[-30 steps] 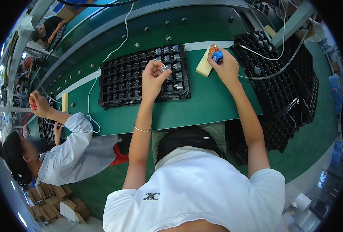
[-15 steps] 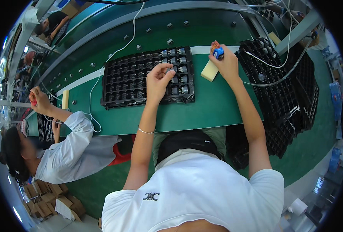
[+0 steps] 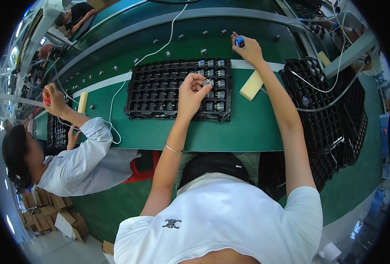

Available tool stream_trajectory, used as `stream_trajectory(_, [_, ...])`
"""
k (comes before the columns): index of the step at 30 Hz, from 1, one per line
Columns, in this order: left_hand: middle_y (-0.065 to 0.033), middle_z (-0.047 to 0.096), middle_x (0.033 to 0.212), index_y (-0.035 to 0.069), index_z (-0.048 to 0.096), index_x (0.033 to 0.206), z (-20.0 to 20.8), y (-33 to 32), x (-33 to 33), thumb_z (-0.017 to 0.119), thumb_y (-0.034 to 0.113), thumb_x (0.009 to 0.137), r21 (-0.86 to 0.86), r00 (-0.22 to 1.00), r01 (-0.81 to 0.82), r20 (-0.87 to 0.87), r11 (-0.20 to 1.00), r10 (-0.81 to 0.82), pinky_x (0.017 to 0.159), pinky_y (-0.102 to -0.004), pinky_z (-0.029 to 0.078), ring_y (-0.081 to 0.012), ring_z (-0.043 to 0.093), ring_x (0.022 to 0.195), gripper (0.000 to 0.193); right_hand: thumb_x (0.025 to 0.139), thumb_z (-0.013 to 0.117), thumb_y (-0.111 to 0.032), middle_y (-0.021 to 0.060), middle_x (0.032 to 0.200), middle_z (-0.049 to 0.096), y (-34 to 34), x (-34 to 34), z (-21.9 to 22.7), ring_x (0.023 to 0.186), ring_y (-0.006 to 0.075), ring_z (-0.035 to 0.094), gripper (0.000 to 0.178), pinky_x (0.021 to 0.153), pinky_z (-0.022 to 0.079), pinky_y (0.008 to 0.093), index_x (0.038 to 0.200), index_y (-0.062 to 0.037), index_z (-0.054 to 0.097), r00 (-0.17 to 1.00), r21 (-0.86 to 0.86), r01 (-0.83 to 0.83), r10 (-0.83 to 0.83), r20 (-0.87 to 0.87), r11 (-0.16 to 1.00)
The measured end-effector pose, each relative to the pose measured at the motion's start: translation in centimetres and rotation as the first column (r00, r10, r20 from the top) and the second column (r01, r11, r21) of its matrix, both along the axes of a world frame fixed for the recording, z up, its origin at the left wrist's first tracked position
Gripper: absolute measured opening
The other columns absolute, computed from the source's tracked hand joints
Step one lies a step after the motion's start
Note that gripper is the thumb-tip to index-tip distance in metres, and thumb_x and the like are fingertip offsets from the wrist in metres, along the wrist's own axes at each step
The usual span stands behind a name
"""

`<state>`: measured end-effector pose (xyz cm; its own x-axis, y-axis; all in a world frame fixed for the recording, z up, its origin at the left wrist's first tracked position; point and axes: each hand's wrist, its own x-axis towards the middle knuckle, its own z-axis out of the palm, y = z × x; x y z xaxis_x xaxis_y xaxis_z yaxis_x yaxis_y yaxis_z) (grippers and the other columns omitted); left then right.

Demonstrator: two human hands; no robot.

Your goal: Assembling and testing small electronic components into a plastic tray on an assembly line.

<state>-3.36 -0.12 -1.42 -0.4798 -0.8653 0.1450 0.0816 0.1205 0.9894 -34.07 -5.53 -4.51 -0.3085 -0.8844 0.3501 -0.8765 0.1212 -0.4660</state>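
My left hand (image 3: 189, 97) hovers over the right part of a black compartment tray (image 3: 135, 115), its thumb and fingers pinched on a small grey component with metal pins (image 3: 208, 82). Similar components (image 3: 219, 106) sit in the tray's right columns; the visible pockets further left hold none. My right hand (image 3: 250, 52) is raised beyond the tray's far right corner, near the belt. Its fingers are closed round a small blue object with a copper-brown end (image 3: 239, 42), whose kind I cannot make out. A cream rectangular block (image 3: 251, 86) lies on the green table, nearer than that hand.
Loose components (image 3: 203, 51) are scattered along the green belt (image 3: 186, 44). A white cable (image 3: 153, 53) crosses left of the tray. Black trays (image 3: 320, 119) are piled at the right, with a clear tube across them. At the left a co-worker (image 3: 78, 167) holds a red object.
My right hand has moved away from the cream block, farther out toward the belt, with the blue object. My left hand stays over the tray; the component in it shows more plainly. The view has shifted slightly.
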Motion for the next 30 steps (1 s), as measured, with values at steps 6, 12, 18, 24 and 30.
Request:
stream_trajectory(6, [0.0003, 0.061, 0.080, 0.000, 0.058, 0.094, 1.4, 0.4, 0.2, 0.073, -0.002, 0.080, 0.064, 0.998, -0.012, -0.062, 0.998, 0.015, 0.060, -0.0168, 0.042, -0.0019, 0.052, 0.066, 0.021, 0.085, 0.068, -0.036, 0.0105, 0.076, 0.065, 3.1, 2.4, 2.4, 0.060, 0.0172, 0.061, 0.040, 0.056, 0.048, 0.0285, 0.103, -0.0011, 0.065, 0.965, -0.246, -0.078, 0.136, 0.226, 0.966])
stream_trajectory(12, [-0.0003, 0.063, 0.080, -0.001, 0.061, 0.092, 4.2, 2.2, -1.0, 0.076, 0.000, 0.079, -0.029, 0.991, 0.003, -0.136, 1.000, -0.007, 0.060, -0.0161, 0.044, -0.0022, 0.055, 0.068, 0.020, 0.097, 0.057, -0.028, 0.0043, 0.085, 0.064, 12.6, 10.3, 8.5, 0.052, 0.0032, 0.050, 0.034, 0.040, 0.035, 0.0177, 0.115, 0.0009, 0.059, 0.122, -0.305, -0.305, 0.355, 0.927, 0.902])
stream_trajectory(18, [-0.0021, 0.064, 0.082, -0.001, 0.061, 0.093, 4.5, 3.3, -1.4, 0.076, 0.002, 0.081, -0.052, 0.989, 0.096, -0.112, 0.994, -0.101, 0.061, -0.0183, 0.046, -0.0048, 0.058, 0.071, 0.020, 0.096, 0.057, -0.028, 0.0050, 0.086, 0.064, 15.2, 12.1, 8.9, 0.052, 0.0032, 0.050, 0.036, 0.039, 0.036, 0.0175, 0.117, 0.0010, 0.057, 0.073, -0.305, -0.234, 0.330, 0.941, 0.923])
stream_trajectory(24, [-0.0009, 0.063, 0.078, -0.001, 0.061, 0.090, 4.2, 4.0, -1.7, 0.079, 0.003, 0.076, 0.008, 0.985, 0.117, -0.125, 0.993, -0.115, 0.057, -0.0156, 0.041, -0.0007, 0.051, 0.062, 0.023, 0.097, 0.056, -0.031, 0.0050, 0.085, 0.064, 16.3, 11.7, 8.2, 0.054, 0.0050, 0.055, 0.038, 0.041, 0.043, 0.0185, 0.118, 0.0007, 0.056, 0.044, -0.253, -0.328, 0.282, 0.959, 0.910])
stream_trajectory(30, [-0.0017, 0.064, 0.080, 0.000, 0.061, 0.096, 3.1, 4.0, -1.7, 0.078, 0.004, 0.078, -0.021, 0.986, 0.154, -0.055, 0.988, -0.155, 0.055, -0.0185, 0.044, -0.0038, 0.055, 0.065, 0.025, 0.097, 0.058, -0.031, 0.0068, 0.085, 0.066, 18.0, 10.9, 6.4, 0.060, 0.0113, 0.064, 0.038, 0.043, 0.046, 0.0195, 0.118, 0.0004, 0.055, -0.124, -0.160, -0.338, 0.124, 0.984, 0.927])
